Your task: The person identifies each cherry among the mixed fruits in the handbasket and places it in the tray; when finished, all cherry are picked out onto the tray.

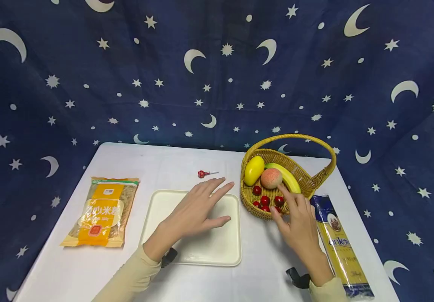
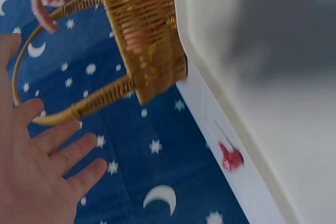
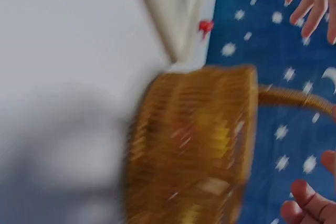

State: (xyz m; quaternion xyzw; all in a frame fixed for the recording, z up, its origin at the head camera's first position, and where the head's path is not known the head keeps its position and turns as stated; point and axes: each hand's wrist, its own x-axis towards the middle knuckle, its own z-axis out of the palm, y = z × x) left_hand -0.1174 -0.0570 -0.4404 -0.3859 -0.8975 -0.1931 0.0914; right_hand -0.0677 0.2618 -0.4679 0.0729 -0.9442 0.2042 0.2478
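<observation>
My left hand [image 1: 196,209] hovers above a cream rectangular tray [image 1: 220,253], fingers spread and holding nothing. On the right, my right hand [image 1: 299,222] reaches over the near rim of a wicker basket [image 1: 304,178], its fingers extended close to a peach [image 1: 271,178]; contact with the fruit cannot be made out. Beside the peach lie a yellow oval fruit [image 1: 254,170] and a banana [image 1: 289,179], with several dark red cherries [image 1: 265,200] in front. In the right wrist view the basket [image 3: 194,140] is blurred, and only some fingertips [image 3: 310,200] show at the edge.
A red-wrapped lollipop [image 1: 202,174] lies behind the tray. At the left is an orange noodle packet [image 1: 103,214]. A blue and yellow pasta packet [image 1: 341,247] lies right of the basket, whose tall handle [image 1: 288,136] arches upward. A star-patterned cloth [image 1: 217,105] hangs behind the table.
</observation>
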